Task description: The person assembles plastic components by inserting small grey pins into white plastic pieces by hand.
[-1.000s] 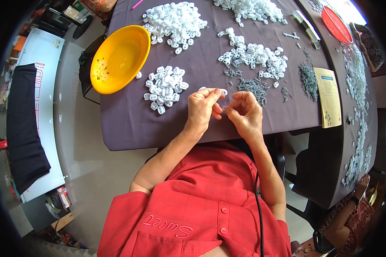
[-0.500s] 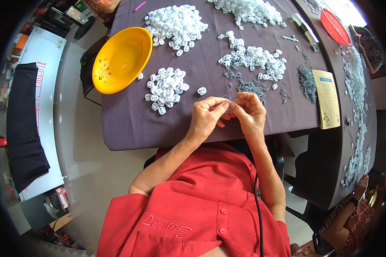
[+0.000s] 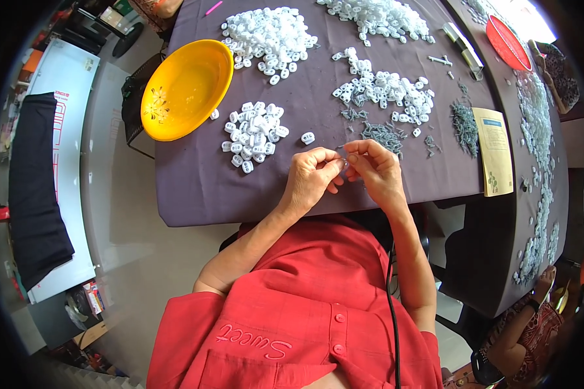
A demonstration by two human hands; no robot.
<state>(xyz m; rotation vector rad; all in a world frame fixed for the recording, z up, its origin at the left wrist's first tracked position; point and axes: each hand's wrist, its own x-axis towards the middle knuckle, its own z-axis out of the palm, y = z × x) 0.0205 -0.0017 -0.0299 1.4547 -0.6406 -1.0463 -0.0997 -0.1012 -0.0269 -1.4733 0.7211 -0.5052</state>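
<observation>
Lettering point(image 3: 251, 340) (stitched) on red shirt point(image 3: 292, 285)

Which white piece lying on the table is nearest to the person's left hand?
The single white piece just beyond the left hand, to the right of the small white pile; the pile's pieces lie clustered together, farther from that hand.

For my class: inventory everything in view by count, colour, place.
Table: 1, dark-covered, centre
Bowl: 1, yellow, table's left edge
Piles of small pieces: 4, white, on table
Screw-like bits: uncountable, grey, table's right half
Booklet: 1, tan, table's right edge
Stick: 1, pink, table's upper left
Basket: 1, red, second table
Scattered pieces: uncountable, whitish, same table
Box: 1, white, left
Cloth: 1, black, on box
Clutter: unclear, mixed, far left
Other people: at least 2, partly visible, right
Shirt: 1, red, bottom centre
Left hand: 1, bare, centre
Right hand: 1, bare, beside it
</observation>
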